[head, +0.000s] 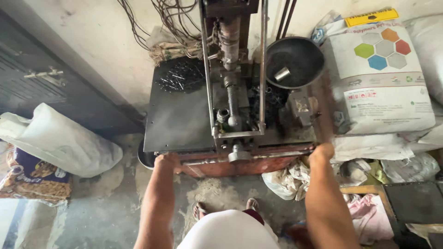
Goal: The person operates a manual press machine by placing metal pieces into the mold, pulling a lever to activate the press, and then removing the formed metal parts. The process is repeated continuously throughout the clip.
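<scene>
A small upright metal press machine stands on a dark steel table with a rusty red front edge. My left hand is closed over that front edge at the left. At the right end of the same edge, my right hand grips the corner. A threaded screw shaft runs down the middle of the machine between two thin vertical rods. A heap of small dark parts lies on the table's back left. Both forearms reach straight forward from my body.
A black round pan holding a small metal cup sits at the machine's right. Large white printed sacks are stacked on the right. White bags lie on the floor at left, a dark door behind. Loose wires hang on the wall.
</scene>
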